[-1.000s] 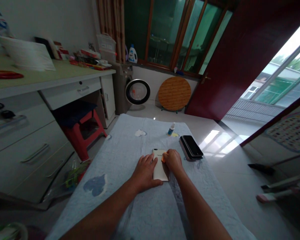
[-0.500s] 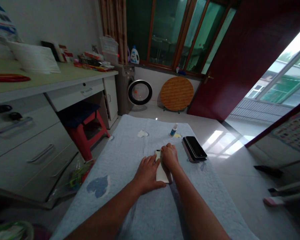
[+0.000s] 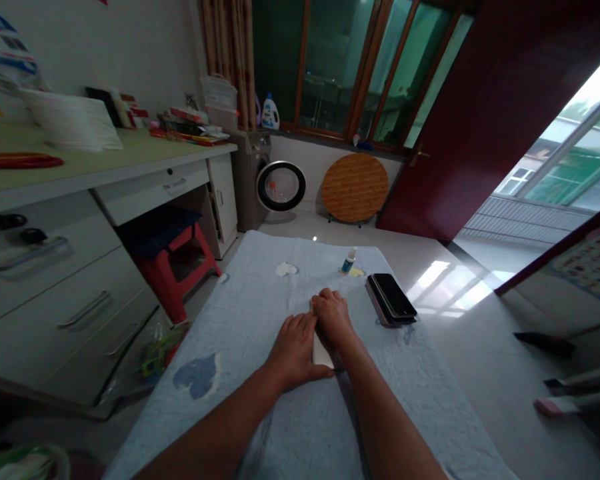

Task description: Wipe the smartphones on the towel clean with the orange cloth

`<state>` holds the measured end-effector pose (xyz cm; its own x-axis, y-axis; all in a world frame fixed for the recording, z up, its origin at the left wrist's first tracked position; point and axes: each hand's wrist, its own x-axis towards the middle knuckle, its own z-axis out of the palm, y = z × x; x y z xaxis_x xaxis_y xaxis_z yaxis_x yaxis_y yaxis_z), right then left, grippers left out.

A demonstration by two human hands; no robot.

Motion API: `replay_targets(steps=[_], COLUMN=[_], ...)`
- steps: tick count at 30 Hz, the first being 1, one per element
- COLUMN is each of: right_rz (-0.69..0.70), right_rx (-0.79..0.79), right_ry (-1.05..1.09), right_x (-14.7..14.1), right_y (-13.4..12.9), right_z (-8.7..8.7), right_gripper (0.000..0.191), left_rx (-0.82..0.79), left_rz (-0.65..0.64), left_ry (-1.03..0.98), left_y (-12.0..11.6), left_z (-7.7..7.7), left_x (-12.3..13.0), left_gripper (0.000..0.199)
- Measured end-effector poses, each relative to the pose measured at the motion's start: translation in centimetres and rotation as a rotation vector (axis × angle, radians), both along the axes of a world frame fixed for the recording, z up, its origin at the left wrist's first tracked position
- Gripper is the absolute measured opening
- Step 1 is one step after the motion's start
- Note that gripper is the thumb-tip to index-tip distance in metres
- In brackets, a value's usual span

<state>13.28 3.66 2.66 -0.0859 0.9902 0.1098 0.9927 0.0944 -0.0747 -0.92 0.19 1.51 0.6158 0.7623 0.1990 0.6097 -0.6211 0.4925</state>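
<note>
A white phone [image 3: 322,353] lies back up on the pale blue cloth [image 3: 240,313], and my two hands cover much of it. My left hand [image 3: 294,347] grips it along the left side, thumb across its near end. Over the far end sits my right hand [image 3: 333,316], its fingers curled down onto the phone near the camera corner. Whatever those fingers may hold is hidden beneath them. Right of my hands rests a stack of dark phones or tablets [image 3: 391,297]. Beyond them stands a small spray bottle [image 3: 349,261] with a blue label.
On the left runs a white desk [image 3: 145,153] with drawers, a red stool [image 3: 183,267] tucked beneath. At the back are a washing machine [image 3: 250,173] with its door open and a round wooden board [image 3: 355,188]. A dark red door [image 3: 460,127] stands at the right.
My right hand has shifted left across the phone's far end and now hides the camera corner that showed before. My left hand keeps its hold.
</note>
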Motion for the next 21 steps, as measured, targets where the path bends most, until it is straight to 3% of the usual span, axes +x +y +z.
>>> replay_targets(steps=[8, 21], right_rz=[0.094, -0.053], right_rx=[-0.048, -0.031], right_ry=[0.054, 0.016], right_x=[-0.21, 0.1], right_y=[0.3, 0.13], right_z=[0.33, 0.24], right_gripper=[0.017, 0.029], left_rx=[-0.03, -0.051], left_rz=[0.031, 0.089], left_ry=[0.004, 0.044], left_y=[-0.14, -0.6], left_z=[0.84, 0.7], left_x=[0.16, 0.2], left_gripper=[0.097, 0.103])
